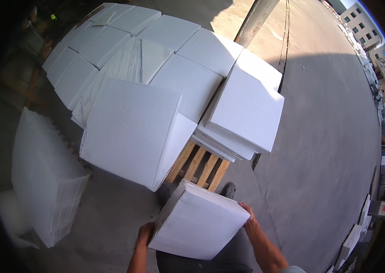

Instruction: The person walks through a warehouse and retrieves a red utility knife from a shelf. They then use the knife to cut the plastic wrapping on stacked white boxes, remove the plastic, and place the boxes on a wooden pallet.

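Note:
A white, square, flat box (204, 223) is held level in front of my body, above my legs. My left hand (145, 233) is closed on its left edge, with the fingertips hidden by the box. On the opposite edge, near the far right corner, my right hand (249, 215) is closed round the side. Just beyond the box is a wooden pallet (201, 164) with bare slats showing. Other white boxes (247, 107) are piled on the right side of that pallet. A large white box or panel (131, 125) lies tilted on the left of the pile.
Rows of white boxes (154, 29) stretch away behind, with marbled slabs (122, 61) among them. At the left stands a wrapped white stack (49, 177). A metal post (256, 20) rises at the back. Concrete floor (320, 150) spreads to the right. My shoe (230, 190) is beside the pallet.

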A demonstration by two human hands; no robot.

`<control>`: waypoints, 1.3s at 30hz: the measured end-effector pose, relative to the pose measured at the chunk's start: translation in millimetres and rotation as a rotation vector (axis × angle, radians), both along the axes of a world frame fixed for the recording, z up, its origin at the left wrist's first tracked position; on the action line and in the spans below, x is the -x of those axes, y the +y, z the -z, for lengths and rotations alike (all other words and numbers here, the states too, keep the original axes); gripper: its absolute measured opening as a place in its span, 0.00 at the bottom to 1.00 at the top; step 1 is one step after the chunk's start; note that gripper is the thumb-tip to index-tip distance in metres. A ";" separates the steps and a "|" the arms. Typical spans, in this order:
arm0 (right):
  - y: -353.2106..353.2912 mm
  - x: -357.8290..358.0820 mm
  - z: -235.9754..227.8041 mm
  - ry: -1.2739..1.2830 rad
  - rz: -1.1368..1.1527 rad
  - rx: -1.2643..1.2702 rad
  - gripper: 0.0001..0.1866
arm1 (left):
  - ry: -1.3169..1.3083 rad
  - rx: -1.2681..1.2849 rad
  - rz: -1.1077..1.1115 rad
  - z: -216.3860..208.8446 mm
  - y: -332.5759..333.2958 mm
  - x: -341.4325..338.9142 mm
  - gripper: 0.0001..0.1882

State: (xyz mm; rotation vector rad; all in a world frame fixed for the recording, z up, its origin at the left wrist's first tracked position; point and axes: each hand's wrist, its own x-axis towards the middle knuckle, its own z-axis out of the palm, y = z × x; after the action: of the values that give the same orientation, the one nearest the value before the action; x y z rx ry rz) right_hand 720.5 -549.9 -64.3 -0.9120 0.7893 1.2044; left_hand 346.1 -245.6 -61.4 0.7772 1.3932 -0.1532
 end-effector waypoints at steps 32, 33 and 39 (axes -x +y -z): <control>56.1 -152.0 400.9 -0.130 0.093 0.254 0.26 | 0.146 0.052 0.215 371.2 51.9 -184.1 0.23; 56.0 -156.1 406.6 -0.137 0.113 0.282 0.24 | 0.163 0.048 0.224 365.5 53.5 -194.6 0.23; 89.6 -162.9 411.5 -0.141 0.108 0.462 0.25 | 0.010 0.123 -0.105 385.5 59.1 -190.4 0.17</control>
State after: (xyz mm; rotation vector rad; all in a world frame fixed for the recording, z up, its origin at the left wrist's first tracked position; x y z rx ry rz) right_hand 883.4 -460.3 -475.8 -1.2978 1.0097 0.8648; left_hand 536.5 -186.5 -446.9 0.6009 1.4166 -0.1591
